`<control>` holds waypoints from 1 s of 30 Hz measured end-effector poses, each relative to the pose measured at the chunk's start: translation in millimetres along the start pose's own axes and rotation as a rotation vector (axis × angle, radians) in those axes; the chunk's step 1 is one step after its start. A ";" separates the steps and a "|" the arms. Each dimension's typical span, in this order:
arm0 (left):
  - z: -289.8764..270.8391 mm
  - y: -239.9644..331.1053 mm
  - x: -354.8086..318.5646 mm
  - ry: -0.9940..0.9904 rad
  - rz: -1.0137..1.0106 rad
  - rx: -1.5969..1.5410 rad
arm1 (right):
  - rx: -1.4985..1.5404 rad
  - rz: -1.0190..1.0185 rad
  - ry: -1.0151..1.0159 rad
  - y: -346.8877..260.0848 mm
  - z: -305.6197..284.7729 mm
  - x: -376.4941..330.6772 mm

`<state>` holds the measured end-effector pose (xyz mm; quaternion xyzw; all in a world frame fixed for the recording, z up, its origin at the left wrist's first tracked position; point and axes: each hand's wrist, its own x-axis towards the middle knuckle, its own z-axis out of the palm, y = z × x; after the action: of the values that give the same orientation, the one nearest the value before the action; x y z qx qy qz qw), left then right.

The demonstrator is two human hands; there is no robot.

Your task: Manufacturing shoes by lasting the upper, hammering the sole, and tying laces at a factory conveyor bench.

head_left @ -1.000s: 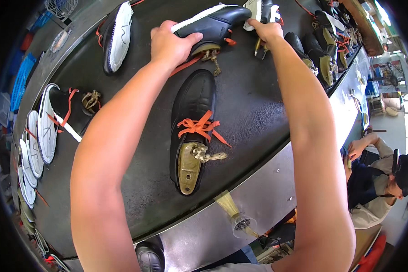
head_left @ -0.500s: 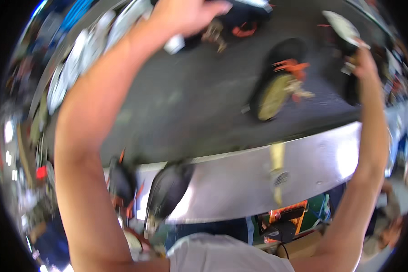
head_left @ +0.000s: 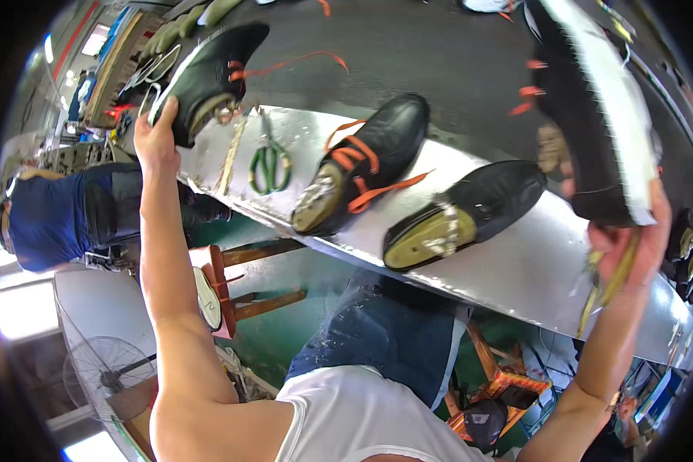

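Observation:
My left hand point(head_left: 157, 142) is closed round the heel of a black shoe point(head_left: 202, 91) with a pale sole and a trailing orange lace, held up at the far left. At the right, my right hand point(head_left: 631, 245) grips the end of another black shoe point(head_left: 581, 146), whose white sole edge and orange lace show; some fingers are hidden behind it. Between my hands, a black shoe with orange laces point(head_left: 393, 142) lies on the metal ledge point(head_left: 527, 289). Beside it is a black shoe point(head_left: 500, 196) with no lace visible and a yellowish inside.
Green-handled scissors point(head_left: 269, 165) lie on the ledge near the left shoe. A dark belt surface point(head_left: 439, 58) runs beyond, with more shoes along it. Below stand a wooden stool point(head_left: 223, 285), a fan point(head_left: 112, 377) and an orange crate point(head_left: 508, 393). Another person point(head_left: 69, 204) is at the left.
The view has swung and sharpened. My left hand has come away from the far middle to the left and now holds up a shoe. My right hand, with its shoe, appears nearer.

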<state>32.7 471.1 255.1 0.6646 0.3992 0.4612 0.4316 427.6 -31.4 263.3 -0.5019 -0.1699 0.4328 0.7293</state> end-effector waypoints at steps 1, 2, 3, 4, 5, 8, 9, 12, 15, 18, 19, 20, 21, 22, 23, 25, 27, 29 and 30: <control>-25.1 -11.3 -9.0 0.071 0.018 0.125 | 0.057 0.049 -0.031 14.3 36.9 -2.0; -60.1 -32.8 -11.1 0.158 0.056 0.190 | 0.117 0.102 -0.068 29.2 74.1 -3.6; -70.8 -48.2 -20.5 0.233 0.081 0.236 | 0.181 0.158 -0.092 46.5 96.6 -3.3; -77.2 -60.4 -30.3 0.303 0.106 0.277 | 0.246 0.210 -0.111 61.2 116.3 -3.4; -79.6 -73.2 -40.7 0.357 0.144 0.429 | 0.255 0.242 -0.137 72.7 139.7 -5.0; -75.0 -120.6 -60.0 0.393 0.314 0.692 | 0.259 0.214 -0.301 113.6 183.1 -12.7; -88.2 -145.5 -55.6 0.429 0.313 0.647 | 0.228 0.217 -0.291 125.7 206.4 -17.2; -153.4 -203.0 -30.6 0.240 -0.191 -0.074 | 0.138 0.201 -0.413 182.3 262.9 -15.3; -121.8 -181.0 -18.0 0.268 -0.235 0.700 | 0.053 0.072 -0.280 203.5 294.3 -17.5; -93.7 -127.7 -36.4 0.205 -0.039 0.680 | -0.085 -0.096 -0.251 226.9 314.0 -6.0; -83.7 -107.1 -45.0 0.201 0.200 0.347 | -0.089 -0.204 -0.233 235.7 324.1 -1.1; -47.2 -73.7 -65.0 -0.003 0.164 0.034 | -0.144 -0.285 -0.187 247.1 320.5 12.3; -20.9 -37.8 -89.0 -0.138 0.087 -0.079 | -0.222 -0.252 -0.159 251.1 319.5 23.2; -8.8 -18.5 -105.3 -0.261 0.005 -0.178 | -0.296 -0.207 -0.146 252.8 317.6 28.7; -16.3 -19.6 -106.6 -0.352 -0.061 -0.131 | -0.408 -0.201 -0.156 253.2 322.5 18.2; -12.4 -30.9 -108.9 -0.583 -0.268 -0.018 | -0.668 -0.216 -0.152 256.8 312.3 -9.9; -7.0 -81.8 -95.0 -0.564 0.191 0.643 | -0.797 -0.223 -0.277 252.4 274.3 -39.0; -3.6 -86.9 -117.1 -0.325 0.306 0.921 | -0.796 -0.338 -0.241 263.4 217.3 -63.8; -18.7 -105.0 -103.3 -0.298 0.308 0.863 | -0.873 -0.345 -0.188 251.4 204.0 -84.3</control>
<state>-25.5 411.4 132.3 0.8932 0.3848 0.2120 0.0955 124.8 50.9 147.5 -0.6847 -0.4818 0.2370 0.4929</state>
